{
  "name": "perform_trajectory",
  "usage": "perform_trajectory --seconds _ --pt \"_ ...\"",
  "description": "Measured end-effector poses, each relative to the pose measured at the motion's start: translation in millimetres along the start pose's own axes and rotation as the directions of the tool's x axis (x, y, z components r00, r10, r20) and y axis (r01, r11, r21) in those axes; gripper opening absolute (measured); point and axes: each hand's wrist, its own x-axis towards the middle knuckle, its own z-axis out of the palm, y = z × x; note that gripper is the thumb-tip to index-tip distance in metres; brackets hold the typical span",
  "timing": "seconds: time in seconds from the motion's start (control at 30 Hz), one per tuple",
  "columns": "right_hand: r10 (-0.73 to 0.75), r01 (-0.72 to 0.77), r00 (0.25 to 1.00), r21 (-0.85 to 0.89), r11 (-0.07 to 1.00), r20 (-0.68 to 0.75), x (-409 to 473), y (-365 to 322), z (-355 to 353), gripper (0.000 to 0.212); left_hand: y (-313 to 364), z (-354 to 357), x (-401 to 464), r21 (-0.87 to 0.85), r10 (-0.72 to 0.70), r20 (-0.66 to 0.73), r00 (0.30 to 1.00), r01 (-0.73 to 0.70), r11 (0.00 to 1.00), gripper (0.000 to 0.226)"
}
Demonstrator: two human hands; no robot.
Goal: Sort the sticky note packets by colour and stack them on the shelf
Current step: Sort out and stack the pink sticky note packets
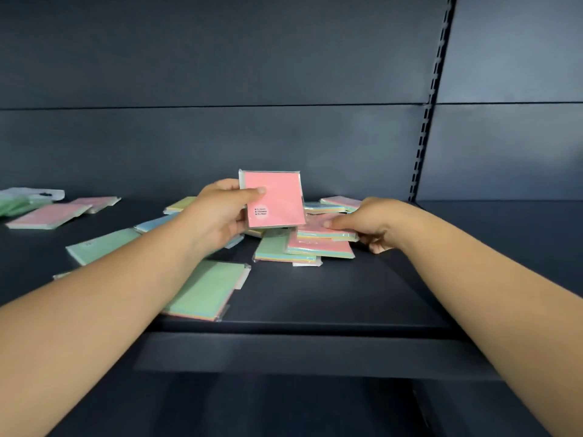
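On shelf (315,298), mid-sort. L hand (220,216) holds pink packet (273,198) upright above central heap (303,244), thumb across its front face, fingers curled behind; pinch grip, prob. lifted clear so top colour reads w/o neighbours confusing it. R hand (372,223) low at heap's right edge, fingers curled onto another pink-topped packet (325,231), thumb under; looks like picking up next pink to pair w/ the first, but can't tell if it's lifted yet. Heap is mixed: pink, green, blue tops overlapping at odd angles, so unsorted. Green packets (202,288) lie loose near front edge under L forearm, one more further left (101,246). Far left, pink packets (50,216) flat, well apart from heap, next to a clear bag (34,195) w/ green ones, poss. start of sorted groups; judgement only. Task early, most packets still in heap. Surface: dark matte metal shelf, flat, lip at front. Back panel (220,89) same dark grey, slotted upright (432,99) at right, adjoining bay beyond it. Lighting dim, even.
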Motion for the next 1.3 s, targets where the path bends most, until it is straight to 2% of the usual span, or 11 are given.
perform_trajectory --seconds 0.13,0.2,0.3,0.4,0.5,0.7,0.87,0.97,1.17,1.3 --pt "0.026 -0.021 0.999 0.149 0.989 -0.031 -3.7 11.4 -18.3 0.028 3.2 -4.3 -4.5 -0.038 0.045 -0.004 0.999 -0.045 0.998 0.008" --pt "0.023 -0.004 0.998 0.302 0.953 -0.059 -7.7 15.7 -31.7 0.022 5.5 -6.6 -6.3 -0.045 0.06 -0.009 0.998 -0.06 0.997 0.008" --pt "-0.012 0.083 0.99 0.51 0.856 -0.141 -14.0 19.9 -45.4 0.022 8.0 -11.1 -9.6 -0.046 0.075 -0.034 0.997 -0.076 0.996 0.008" --pt "-0.091 0.186 0.979 0.602 0.777 -0.184 -23.3 17.4 -42.6 0.019 10.9 -17.5 -14.6 -0.056 0.089 -0.044 0.995 -0.091 0.994 0.008" --pt "-0.162 0.253 0.966 0.633 0.731 -0.199 -36.2 6.2 -24.6 0.015 15.4 -30.8 -24.5 -0.064 0.111 -0.052 0.992 -0.114 0.991 0.009" --pt "-0.231 0.294 0.955 0.718 0.63 -0.188 -71.4 -41.8 27.8 0.011 27.5 -92.8 -55.9 -0.113 0.138 -0.125 0.983 -0.152 0.982 0.006" --pt "-0.319 0.33 0.93 0.795 0.508 -0.181 -105.2 -85.4 99.5 0.007 35.2 -184.8 -90.6 -0.124 0.128 -0.148 0.981 -0.147 0.981 0.006" --pt "-0.304 0.309 0.935 0.839 0.447 -0.183 -123.6 -111.9 148.8 0.008 36.4 -246.3 -109.6 -0.116 0.097 -0.155 0.983 -0.115 0.987 0.012" --pt "-0.238 0.244 0.961 0.843 0.48 -0.142 -144.2 -155.5 215.3 0.014 35.9 -327.2 -126.8 -0.105 0.047 -0.183 0.982 -0.067 0.992 0.019" --pt "-0.196 0.228 0.969 0.839 0.495 -0.148 -141.8 -177.0 241.7 0.019 37.7 -361.2 -119.8 -0.118 0.04 -0.209 0.977 -0.066 0.991 0.014"
